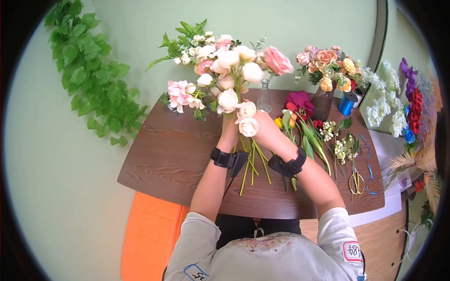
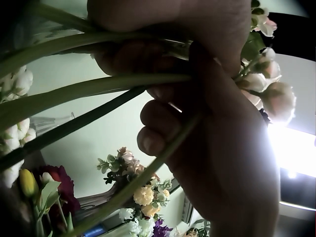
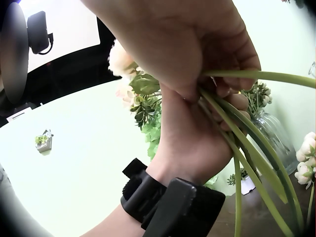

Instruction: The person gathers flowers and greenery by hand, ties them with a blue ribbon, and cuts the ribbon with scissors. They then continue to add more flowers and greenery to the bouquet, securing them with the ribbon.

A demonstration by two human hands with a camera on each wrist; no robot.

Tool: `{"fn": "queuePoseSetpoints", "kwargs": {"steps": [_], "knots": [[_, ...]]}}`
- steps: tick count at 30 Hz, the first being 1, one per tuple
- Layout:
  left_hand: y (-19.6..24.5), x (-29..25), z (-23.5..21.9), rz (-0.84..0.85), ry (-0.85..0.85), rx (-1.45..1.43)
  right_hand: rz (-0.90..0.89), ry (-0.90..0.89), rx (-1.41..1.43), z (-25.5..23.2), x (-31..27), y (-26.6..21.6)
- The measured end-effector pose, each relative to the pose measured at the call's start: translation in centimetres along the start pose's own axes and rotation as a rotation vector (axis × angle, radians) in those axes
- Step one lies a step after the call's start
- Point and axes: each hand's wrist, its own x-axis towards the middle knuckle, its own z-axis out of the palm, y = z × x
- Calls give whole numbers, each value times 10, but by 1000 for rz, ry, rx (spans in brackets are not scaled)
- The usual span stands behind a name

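Note:
Both hands meet round the green stems (image 1: 245, 171) of one bouquet of white and pink flowers (image 1: 228, 100), held above the table. My left hand (image 1: 228, 127) grips the stems from the left, my right hand (image 1: 266, 131) from the right. In the left wrist view, stems (image 2: 64, 93) fan out from between the left hand (image 2: 168, 17) and the curled fingers of the right hand (image 2: 227, 143). The right wrist view shows the right hand (image 3: 173, 44) pinching stems (image 3: 256, 143) over the left hand (image 3: 190, 143). Blooms partly cover both hands in the head view.
A glass vase (image 1: 264, 97) stands behind the bouquet; another vase (image 1: 322, 103) holds mixed flowers. Loose tulips (image 1: 313, 138), white-blossom sprigs (image 1: 341, 151), scissors (image 1: 356, 183) and blue ribbon (image 1: 369, 161) lie on the table's right side. A blue spool (image 1: 347, 104) stands at the back right.

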Motion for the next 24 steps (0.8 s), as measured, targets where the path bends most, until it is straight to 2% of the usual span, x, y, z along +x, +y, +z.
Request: {"fn": "queuePoseSetpoints", "kwargs": {"steps": [2, 3, 6, 7, 8, 12, 14, 15, 16, 18, 19, 22, 24], "knots": [[-1, -1, -1, -49, -3, -33, 129, -92, -26, 2, 1, 0], [0, -2, -1, -50, 1, -31, 128, -95, -23, 3, 2, 0], [4, -5, -1, 27, -24, -62, 40, -48, -31, 8, 3, -2], [3, -4, -5, 115, -69, 160, -31, 27, -18, 12, 2, -4], [1, -5, -6, 113, -66, 161, -101, 102, -4, 15, 2, -6], [4, -13, -1, 48, 17, 127, 22, 156, 183, 19, 6, -8], [9, -14, 1, 94, -46, -291, 60, 97, 154, 11, 11, -16], [9, -13, -1, 110, -53, -196, -26, 208, 93, 18, 14, -11], [9, -12, -1, 109, -49, -197, -25, 204, 95, 22, 15, -7], [6, -11, 0, 258, -78, 16, -36, 285, 58, 21, 19, -13], [7, -11, -3, 203, -93, 17, 190, 54, -118, 14, 14, -16], [18, -20, 5, 207, -80, 96, 208, 110, -231, 18, 13, -15], [20, -19, 2, 184, -115, 63, 176, 142, -172, 26, 15, -5]]}}
